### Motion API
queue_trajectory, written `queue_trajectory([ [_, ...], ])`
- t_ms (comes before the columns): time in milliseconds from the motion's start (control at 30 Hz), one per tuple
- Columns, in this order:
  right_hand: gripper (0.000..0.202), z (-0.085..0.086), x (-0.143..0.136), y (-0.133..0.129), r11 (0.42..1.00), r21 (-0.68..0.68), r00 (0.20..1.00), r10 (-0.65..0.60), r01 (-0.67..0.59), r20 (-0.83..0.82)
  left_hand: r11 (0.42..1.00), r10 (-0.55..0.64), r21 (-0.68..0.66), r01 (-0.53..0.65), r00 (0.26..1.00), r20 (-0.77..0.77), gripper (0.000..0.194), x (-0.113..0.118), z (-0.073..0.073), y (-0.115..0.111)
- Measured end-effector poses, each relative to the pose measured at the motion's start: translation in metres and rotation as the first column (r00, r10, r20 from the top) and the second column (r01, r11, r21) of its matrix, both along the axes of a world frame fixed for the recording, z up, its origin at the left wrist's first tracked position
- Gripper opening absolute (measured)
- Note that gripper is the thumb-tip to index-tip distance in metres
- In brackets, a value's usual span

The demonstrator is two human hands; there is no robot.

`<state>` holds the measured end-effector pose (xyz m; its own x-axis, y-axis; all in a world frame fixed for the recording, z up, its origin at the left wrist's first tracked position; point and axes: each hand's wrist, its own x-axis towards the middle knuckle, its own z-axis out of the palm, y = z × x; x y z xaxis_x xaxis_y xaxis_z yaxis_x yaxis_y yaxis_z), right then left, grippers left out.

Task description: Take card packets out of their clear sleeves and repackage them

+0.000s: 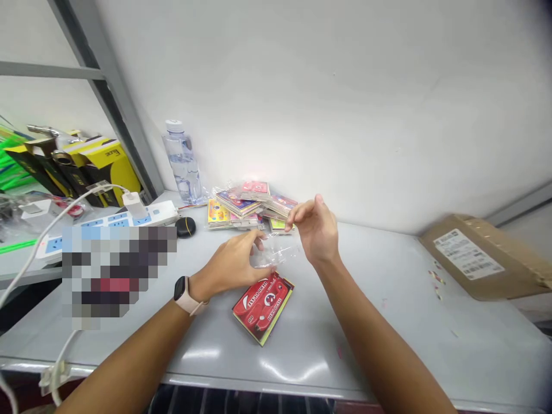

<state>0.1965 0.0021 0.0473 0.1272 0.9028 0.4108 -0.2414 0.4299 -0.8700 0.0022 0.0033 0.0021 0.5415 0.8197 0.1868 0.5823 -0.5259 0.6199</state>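
A stack of red-topped cards or thin booklets (268, 305) with white lettering and a yellow edge lies on the grey table, tilted to my view. Just beyond it, my left hand (237, 259), wearing a watch, curls its fingers and thumb round one side of a clear plastic bag (278, 253). My right hand (317, 230) is raised to the right of the bag, its fingers loosely bent and apart, with nothing visible in it. Behind both hands, several bagged stacks of colourful cards (241, 204) are piled against the wall.
A water bottle (183, 164) stands by the wall, near a black round case (186, 227). On the left are a power strip (161, 213) with a plugged-in charger and a blurred-out item. A cardboard box (483, 259) sits at right, with small scraps (437, 277) beside it.
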Motion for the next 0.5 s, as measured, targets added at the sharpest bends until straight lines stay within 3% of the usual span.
queue_trajectory([
  [167, 0.039, -0.016, 0.023, -0.008, 0.943, -0.191, 0.961, -0.256, 0.272, 0.101, 0.990, 0.115, 0.080, -0.116, 0.993, 0.018, 0.052, -0.001, -0.004, 0.003],
  [233, 0.039, -0.026, 0.036, -0.016, 0.919, -0.253, 0.939, -0.243, 0.303, 0.241, 0.973, 0.184, 0.138, -0.185, 0.983, 0.024, 0.051, -0.002, -0.007, 0.005],
  [300, 0.044, -0.035, 0.046, -0.027, 0.936, -0.290, 0.882, -0.045, 0.202, 0.469, 0.957, 0.224, 0.185, -0.225, 0.974, 0.024, 0.051, -0.003, -0.009, 0.006],
  [400, 0.047, -0.044, 0.050, -0.039, 0.890, -0.454, 0.615, 0.376, -0.031, 0.694, 0.949, 0.233, 0.214, -0.230, 0.972, 0.014, 0.051, -0.004, -0.011, 0.008],
  [500, 0.045, -0.048, 0.043, -0.043, 0.845, -0.530, 0.477, 0.495, -0.069, 0.726, 0.952, 0.224, 0.217, -0.217, 0.975, -0.008, 0.048, -0.004, -0.011, 0.009],
])
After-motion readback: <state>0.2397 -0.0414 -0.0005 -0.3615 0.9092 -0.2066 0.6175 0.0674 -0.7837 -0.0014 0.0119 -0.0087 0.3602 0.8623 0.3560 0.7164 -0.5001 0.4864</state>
